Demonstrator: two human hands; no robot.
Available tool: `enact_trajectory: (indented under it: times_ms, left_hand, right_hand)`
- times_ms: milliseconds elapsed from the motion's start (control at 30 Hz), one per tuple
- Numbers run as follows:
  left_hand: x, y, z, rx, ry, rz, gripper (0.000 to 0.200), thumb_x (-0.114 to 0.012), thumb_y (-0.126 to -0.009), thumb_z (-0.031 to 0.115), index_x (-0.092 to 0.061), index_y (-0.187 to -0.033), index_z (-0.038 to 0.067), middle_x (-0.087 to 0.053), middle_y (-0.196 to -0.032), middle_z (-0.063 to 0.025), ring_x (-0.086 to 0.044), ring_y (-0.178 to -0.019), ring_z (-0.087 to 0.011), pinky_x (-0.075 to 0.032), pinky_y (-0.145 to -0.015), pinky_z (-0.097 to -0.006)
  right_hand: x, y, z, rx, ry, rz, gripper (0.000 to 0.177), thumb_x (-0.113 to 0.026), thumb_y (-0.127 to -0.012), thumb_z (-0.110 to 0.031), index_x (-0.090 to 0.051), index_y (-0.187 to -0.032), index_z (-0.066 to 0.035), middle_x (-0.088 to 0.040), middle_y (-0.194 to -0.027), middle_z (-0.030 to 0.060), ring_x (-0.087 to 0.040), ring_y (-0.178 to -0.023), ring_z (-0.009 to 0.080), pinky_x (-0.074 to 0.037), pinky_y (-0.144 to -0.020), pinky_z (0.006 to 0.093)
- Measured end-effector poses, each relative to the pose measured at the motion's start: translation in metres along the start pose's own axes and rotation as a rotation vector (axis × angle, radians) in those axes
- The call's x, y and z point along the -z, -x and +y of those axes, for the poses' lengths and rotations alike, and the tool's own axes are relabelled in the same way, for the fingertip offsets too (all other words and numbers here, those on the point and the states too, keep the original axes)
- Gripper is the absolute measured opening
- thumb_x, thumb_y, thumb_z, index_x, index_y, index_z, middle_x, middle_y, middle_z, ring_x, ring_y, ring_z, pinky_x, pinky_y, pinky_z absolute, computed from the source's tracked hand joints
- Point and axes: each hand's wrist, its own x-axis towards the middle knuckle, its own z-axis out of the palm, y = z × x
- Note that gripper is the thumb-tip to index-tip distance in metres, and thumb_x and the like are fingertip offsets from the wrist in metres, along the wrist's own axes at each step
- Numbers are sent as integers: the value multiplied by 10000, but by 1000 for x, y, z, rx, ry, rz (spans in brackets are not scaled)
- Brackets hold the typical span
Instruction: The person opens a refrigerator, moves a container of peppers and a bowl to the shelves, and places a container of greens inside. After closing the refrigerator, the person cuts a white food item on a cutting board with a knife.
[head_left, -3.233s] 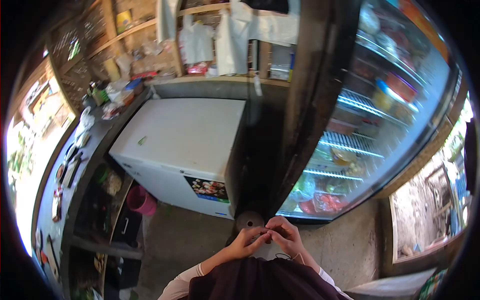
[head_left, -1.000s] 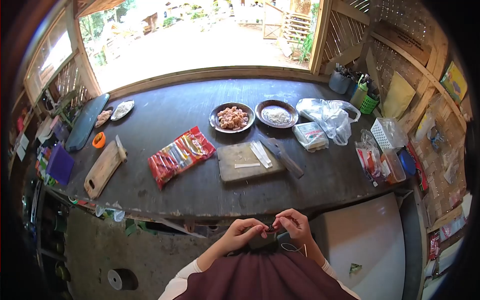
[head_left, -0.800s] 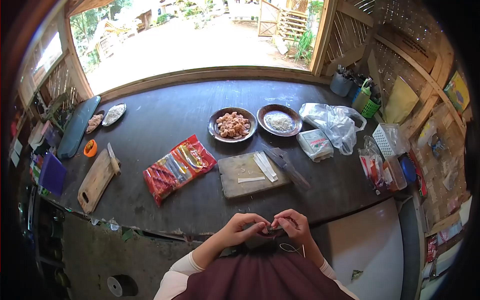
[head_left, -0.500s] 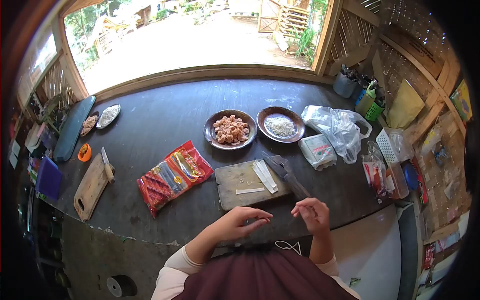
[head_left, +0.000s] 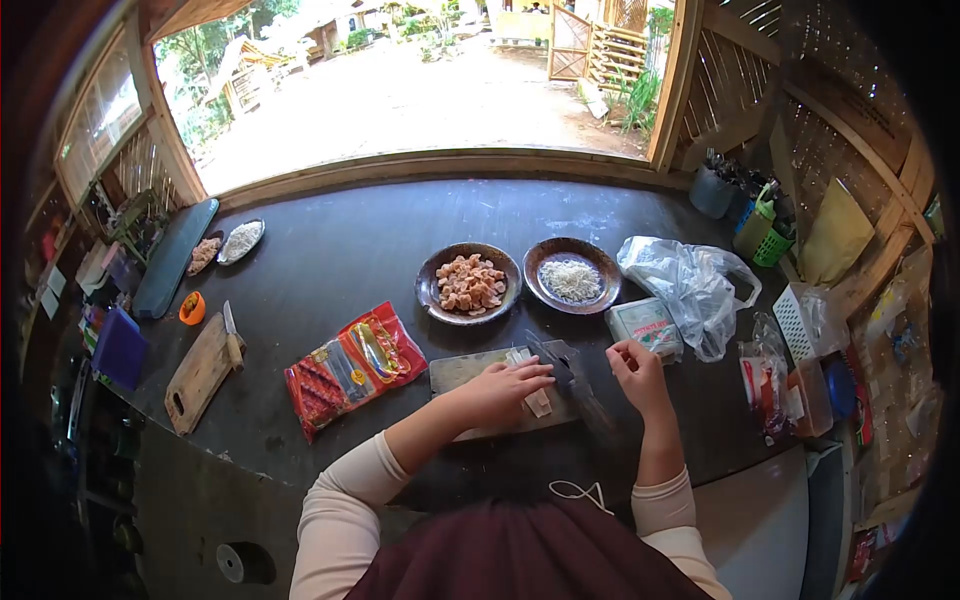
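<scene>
My left hand (head_left: 500, 392) lies over pale flat strips (head_left: 538, 403) on a worn wooden cutting board (head_left: 455, 372). Its fingers stretch across them to the right, and the strips' ends show above and below. My right hand (head_left: 638, 374) is raised right of the board, thumb and fingers pinched together. I cannot make out what is in them. Between the hands, a dark blade-like piece (head_left: 556, 362) lies at the board's right edge, with a smeared, see-through shape beside it. A white printed packet (head_left: 643, 325) sits just beyond my right hand.
Behind the board stand a bowl of pinkish-brown chunks (head_left: 470, 283) and a bowl of white shreds (head_left: 571, 281). A clear plastic bag (head_left: 690, 290) lies at right. Leftward are a red packet (head_left: 355, 366), another board (head_left: 196, 385) with a knife (head_left: 232, 335), and an orange cup (head_left: 192, 308).
My left hand has reached forward onto the strips on the board. My right hand has moved forward, up near the white packet. The view has tilted slightly.
</scene>
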Motion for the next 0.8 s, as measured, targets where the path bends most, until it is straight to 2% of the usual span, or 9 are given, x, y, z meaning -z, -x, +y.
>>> enact_trajectory:
  times_ms: [167,267,333,433,500,533,600,667,800]
  left_hand:
    - [24,-10,2,36,-229,-173,565,-611,-815,160,-443,-1350,223,-477,-1358,1,-374,-1325,-193,-336,-972,-537]
    - [31,-17,2,18,-302,-225,519,-642,-817,222,-487,-1313,229,-537,-1256,9,-431,-1264,-177,-326,-966,-564]
    - [29,-17,-4,-3,-309,-211,459,-653,-815,247,-538,-1258,212,-555,-1206,5,-459,-1228,-172,-317,-987,-550]
    - [21,-16,-17,-81,-341,-129,419,-679,-782,249,-582,-1185,189,-582,-1109,12,-531,-1130,-181,-363,-916,-546]
    - [22,-15,-18,1,-327,-153,317,-649,-807,276,-609,-1106,180,-585,-1017,2,-576,-1021,-191,-391,-818,-469]
    - [22,-14,-19,8,-327,-155,317,-649,-807,276,-609,-1106,180,-585,-1017,2,-576,-1021,-191,-391,-818,-469]
    - [21,-11,-21,83,-137,-132,226,-614,-831,300,-622,-1018,173,-584,-981,-4,-591,-964,-201,-380,-750,-416]
    - [19,-9,-22,118,-106,-125,213,-602,-838,303,-618,-998,162,-586,-981,-12,-591,-965,-204,-381,-754,-412]
    - [19,-7,-14,150,-158,-93,189,-575,-851,283,-602,-962,132,-593,-966,-35,-593,-967,-211,-381,-769,-399]
  right_hand:
    - [-2,-2,6,58,52,-31,170,-636,-849,-179,-647,-869,-10,-615,-634,59,-540,-520,106,-442,-527,245]
    - [1,2,-1,59,34,-64,175,-639,-847,-181,-648,-873,-9,-627,-652,69,-550,-525,116,-449,-531,255]
    - [3,3,-7,64,25,-59,171,-641,-845,-181,-650,-869,-11,-628,-655,68,-552,-529,117,-450,-532,258]
    - [3,10,-17,73,6,-110,177,-648,-841,-192,-650,-880,-19,-625,-654,69,-562,-537,122,-453,-534,266]
    - [6,13,-24,85,-7,-165,188,-653,-839,-204,-648,-895,-24,-623,-652,71,-570,-542,128,-456,-536,271]
    - [6,15,-27,68,49,-247,220,-659,-835,-230,-643,-923,-29,-625,-668,76,-583,-558,145,-464,-550,282]
    - [5,18,-31,49,98,-333,253,-665,-831,-256,-638,-952,-35,-627,-684,80,-596,-574,162,-473,-564,292]
    - [4,20,-33,63,133,-433,326,-678,-810,-301,-619,-1011,-50,-633,-758,96,-622,-653,212,-492,-619,326]
    - [1,24,-35,113,175,-462,387,-693,-788,-315,-598,-1060,-57,-630,-846,106,-626,-742,242,-497,-683,350]
